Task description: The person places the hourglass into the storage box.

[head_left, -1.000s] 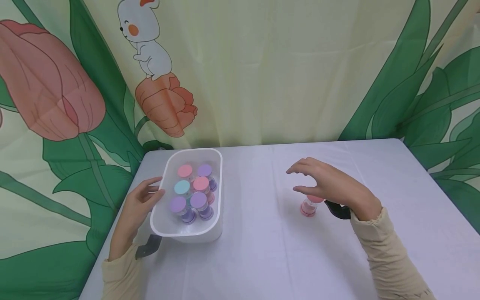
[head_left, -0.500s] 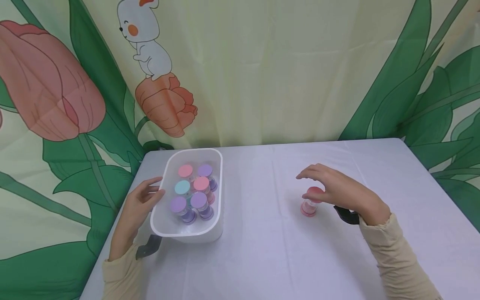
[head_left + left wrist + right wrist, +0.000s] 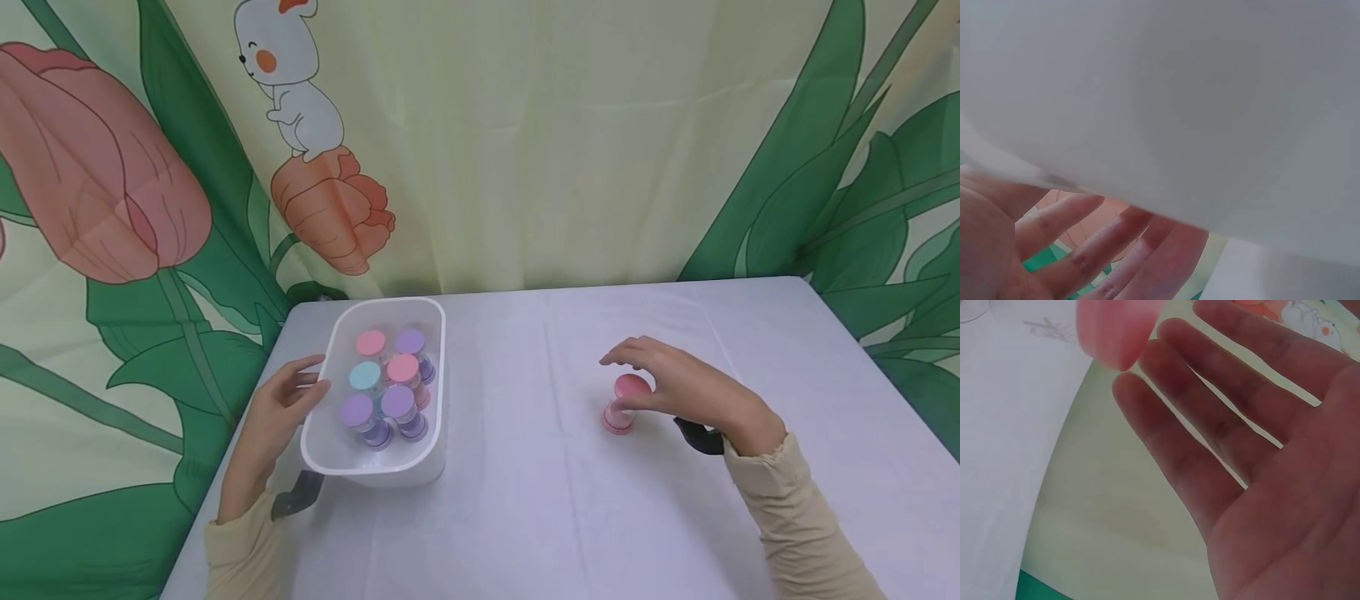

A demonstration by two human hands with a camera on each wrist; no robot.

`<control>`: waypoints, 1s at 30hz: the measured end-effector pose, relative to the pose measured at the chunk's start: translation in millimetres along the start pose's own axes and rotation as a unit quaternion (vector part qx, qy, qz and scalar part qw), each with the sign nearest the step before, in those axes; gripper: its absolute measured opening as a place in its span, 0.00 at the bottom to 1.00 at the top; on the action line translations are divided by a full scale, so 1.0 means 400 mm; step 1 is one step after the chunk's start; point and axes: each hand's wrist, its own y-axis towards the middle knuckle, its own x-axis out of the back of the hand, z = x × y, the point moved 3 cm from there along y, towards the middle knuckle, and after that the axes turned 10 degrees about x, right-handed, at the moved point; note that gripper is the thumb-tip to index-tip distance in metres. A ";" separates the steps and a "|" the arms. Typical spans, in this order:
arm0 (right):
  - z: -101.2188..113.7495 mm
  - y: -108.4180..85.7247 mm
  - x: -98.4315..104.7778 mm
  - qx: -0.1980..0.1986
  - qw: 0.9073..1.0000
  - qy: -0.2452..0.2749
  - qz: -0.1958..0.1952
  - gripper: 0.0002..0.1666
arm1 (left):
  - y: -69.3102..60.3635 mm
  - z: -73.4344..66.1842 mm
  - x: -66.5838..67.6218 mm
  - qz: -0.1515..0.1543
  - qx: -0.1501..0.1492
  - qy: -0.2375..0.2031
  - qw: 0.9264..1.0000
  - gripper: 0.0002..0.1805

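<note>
On the right side of the table stands a small pink sand timer (image 3: 632, 386), with pink discs at its ends and a clear middle. My right hand (image 3: 693, 392) is spread around it, thumb overlapping its near side and fingers beyond; whether the thumb touches it cannot be told. In the right wrist view the fingers (image 3: 1179, 450) are almost straight, close to the pink end. At the left, my left hand (image 3: 277, 408) rests against the side of a white plastic bin (image 3: 318, 450), fingertips at its rim. The left wrist view shows relaxed fingers (image 3: 1091, 250) by the bin wall.
Inside the bin stand several more sand timers, among them a purple one (image 3: 397, 402), a turquoise one (image 3: 365, 376) and a pink one (image 3: 402, 368). A white cloth covers the table (image 3: 510, 500). A printed curtain (image 3: 525, 150) hangs behind its far edge.
My right hand has moved to the right and lower, its thumb coming down beside the pink sand timer, whose top now shows between thumb and fingers. The left hand and bin have stayed still.
</note>
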 end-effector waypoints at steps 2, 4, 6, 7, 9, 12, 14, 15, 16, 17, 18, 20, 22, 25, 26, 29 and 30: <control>-0.002 -0.001 -0.002 -0.007 1.000 0.004 0.005 0.27 | 0.001 0.001 0.000 0.001 0.000 -0.001 1.000 0.33; -0.004 -0.002 -0.004 -0.010 1.000 0.004 0.010 0.28 | 0.001 0.002 0.000 0.000 -0.002 -0.002 1.000 0.33; -0.005 -0.003 -0.006 -0.012 1.000 0.006 0.015 0.27 | 0.001 0.003 0.000 0.000 -0.002 -0.005 1.000 0.33; -0.005 -0.004 -0.007 -0.012 1.000 0.008 0.017 0.27 | 0.000 0.004 -0.001 0.000 -0.002 -0.007 1.000 0.33; -0.006 -0.006 -0.009 -0.012 1.000 0.012 0.019 0.26 | 0.000 0.004 -0.001 -0.001 -0.002 -0.010 1.000 0.33; -0.009 -0.009 -0.012 -0.014 0.999 0.018 0.023 0.25 | 0.000 0.004 -0.001 0.000 -0.003 -0.011 1.000 0.34; -0.011 -0.012 -0.014 -0.016 0.999 0.019 0.023 0.25 | 0.001 0.003 -0.001 0.000 -0.002 -0.011 1.000 0.34; -0.012 -0.014 -0.015 -0.018 0.999 0.019 0.024 0.25 | 0.001 0.003 -0.001 0.000 -0.001 -0.012 1.000 0.34; -0.013 -0.015 -0.016 -0.020 0.999 0.020 0.024 0.25 | 0.001 0.003 -0.001 0.001 0.000 -0.013 1.000 0.34; -0.014 -0.016 -0.017 -0.021 0.999 0.020 0.025 0.24 | 0.001 0.003 -0.001 0.002 0.002 -0.014 1.000 0.34; -0.015 -0.016 -0.018 -0.022 0.999 0.020 0.026 0.24 | 0.002 0.003 -0.001 0.002 0.003 -0.014 1.000 0.34; -0.016 -0.016 -0.018 -0.023 0.999 0.020 0.026 0.24 | 0.001 0.004 -0.001 0.003 0.005 -0.016 1.000 0.34; -0.016 -0.014 -0.018 -0.022 0.999 0.018 0.025 0.23 | 0.000 0.005 -0.001 0.004 0.006 -0.017 1.000 0.34; -0.015 -0.010 -0.016 -0.016 1.000 0.012 0.020 0.22 | -0.001 0.006 -0.001 0.003 0.005 -0.019 1.000 0.34; -0.014 -0.009 -0.015 -0.013 1.000 0.010 0.018 0.21 | -0.001 0.007 -0.002 0.003 0.004 -0.019 1.000 0.34; -0.009 -0.003 -0.010 -0.002 1.000 0.004 0.009 0.20 | -0.002 0.006 -0.002 0.002 0.003 -0.019 1.000 0.34; -0.007 -0.001 -0.008 0.001 1.000 0.002 0.006 0.20 | -0.002 0.005 -0.002 0.002 0.002 -0.019 1.000 0.34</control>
